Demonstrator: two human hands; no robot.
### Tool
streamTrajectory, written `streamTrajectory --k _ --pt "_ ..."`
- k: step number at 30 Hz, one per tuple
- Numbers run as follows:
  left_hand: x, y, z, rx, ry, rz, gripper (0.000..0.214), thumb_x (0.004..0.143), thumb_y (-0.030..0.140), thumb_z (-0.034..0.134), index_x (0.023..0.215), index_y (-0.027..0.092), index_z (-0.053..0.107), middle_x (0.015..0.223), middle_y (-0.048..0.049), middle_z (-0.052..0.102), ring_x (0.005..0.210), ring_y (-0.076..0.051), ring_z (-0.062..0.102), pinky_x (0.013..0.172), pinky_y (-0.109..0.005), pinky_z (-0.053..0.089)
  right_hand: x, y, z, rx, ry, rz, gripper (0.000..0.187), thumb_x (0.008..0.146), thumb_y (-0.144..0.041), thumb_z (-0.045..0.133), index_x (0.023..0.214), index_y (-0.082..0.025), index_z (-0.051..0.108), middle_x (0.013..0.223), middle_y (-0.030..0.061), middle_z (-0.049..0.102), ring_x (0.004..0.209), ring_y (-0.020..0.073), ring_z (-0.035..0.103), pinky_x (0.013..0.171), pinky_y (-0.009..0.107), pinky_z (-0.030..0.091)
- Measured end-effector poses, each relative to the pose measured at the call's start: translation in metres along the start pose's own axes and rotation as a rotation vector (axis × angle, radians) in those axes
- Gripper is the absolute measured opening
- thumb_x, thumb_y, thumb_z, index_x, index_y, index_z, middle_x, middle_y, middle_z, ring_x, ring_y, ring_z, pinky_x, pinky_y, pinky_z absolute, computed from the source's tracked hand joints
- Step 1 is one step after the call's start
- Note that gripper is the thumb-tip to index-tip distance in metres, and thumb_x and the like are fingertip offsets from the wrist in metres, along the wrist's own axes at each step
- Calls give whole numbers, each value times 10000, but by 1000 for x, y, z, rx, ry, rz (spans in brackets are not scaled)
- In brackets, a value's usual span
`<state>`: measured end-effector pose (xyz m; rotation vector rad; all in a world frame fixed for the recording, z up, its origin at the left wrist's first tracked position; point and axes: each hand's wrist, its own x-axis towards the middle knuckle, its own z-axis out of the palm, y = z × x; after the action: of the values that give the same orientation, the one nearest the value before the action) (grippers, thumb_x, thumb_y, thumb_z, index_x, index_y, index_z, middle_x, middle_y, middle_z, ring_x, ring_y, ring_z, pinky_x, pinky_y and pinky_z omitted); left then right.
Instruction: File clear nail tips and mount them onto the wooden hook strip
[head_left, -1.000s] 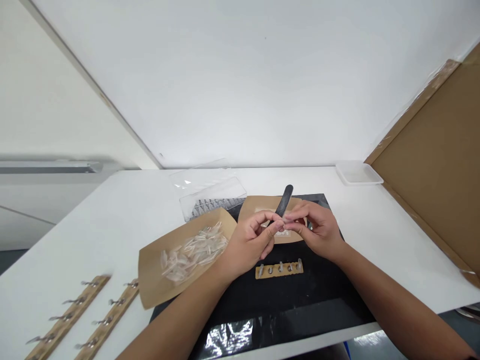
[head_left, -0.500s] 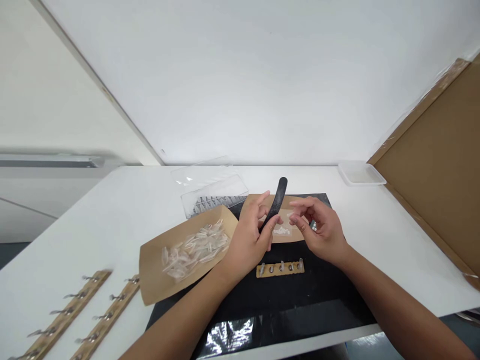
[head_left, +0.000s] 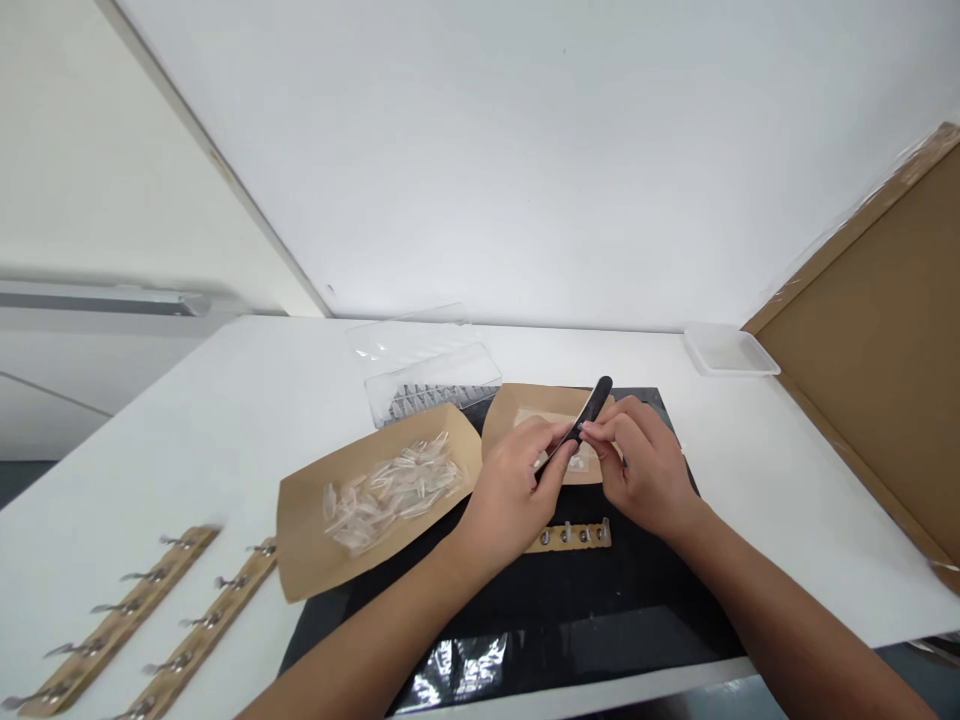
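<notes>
A curved black nail file (head_left: 595, 402) is gripped between the thumb and fingers of my left hand (head_left: 510, 485), slanting up to the right. My right hand (head_left: 651, 468) pinches a tiny clear piece, seemingly a nail tip (head_left: 583, 428), against the file's side; the fingertips mostly cover it. Below the hands, a short wooden strip (head_left: 574, 537) with metal pegs and clear nail tips lies on the black mat (head_left: 600, 610); my left hand hides its left end. Behind them, a brown paper tray (head_left: 501, 412) holds small white pieces, partly hidden.
Left of the hands, a larger paper tray (head_left: 304, 510) holds a heap of clear nail tips (head_left: 405, 488). Two wooden peg strips, one nearer the edge (head_left: 127, 620), lie at left. A clear case (head_left: 435, 385) and white plastic tub (head_left: 731, 352) stand behind; cardboard (head_left: 870, 350) rises at right.
My hands have come together, so the pinched piece now meets the file. The file has shifted right and tilted further over. My left hand now covers the short strip's left end.
</notes>
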<state>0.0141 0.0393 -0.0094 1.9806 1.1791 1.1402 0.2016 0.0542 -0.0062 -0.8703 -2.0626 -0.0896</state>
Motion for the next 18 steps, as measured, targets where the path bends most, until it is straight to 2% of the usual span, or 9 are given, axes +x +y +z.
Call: streamTrajectory --k 6,9,12,15,18 --pt "-1 -3 3 42 36 0 179 1052 243 591 1121 215 755 920 -23 717 853 -186 674 778 -310 515 -1 -1 0 -192 -66 15 166 1067 -123 547 939 -229 548 894 72 680 817 227 615 713 378 405" --pt "-1 -5 3 72 35 13 193 1050 227 594 1150 213 759 922 -26 714 855 -187 677 774 -309 518 -2 0 -1 -158 -109 70 156 1068 -128 552 950 -229 540 910 67 684 820 224 625 717 370 434" --pt "-2 -5 2 110 41 27 198 1052 225 590 1137 200 768 890 -33 701 828 -190 671 743 -309 517 -3 0 -1 -47 -99 105 140 1059 -130 569 970 -234 536 924 59 682 841 218 643 725 349 485" --pt "-3 -4 1 111 60 39 205 1057 213 578 1109 199 776 872 -34 694 821 -187 680 730 -305 524 -3 -1 2 14 -85 60 167 1059 -118 567 949 -236 520 920 56 679 843 204 648 729 327 519" --pt "-4 -1 1 74 71 49 213 1062 196 568 1108 202 775 857 -23 689 791 -167 699 718 -288 534 -1 -1 6 -58 -23 4 231 1055 -88 552 895 -243 487 863 50 657 797 200 620 709 325 514"
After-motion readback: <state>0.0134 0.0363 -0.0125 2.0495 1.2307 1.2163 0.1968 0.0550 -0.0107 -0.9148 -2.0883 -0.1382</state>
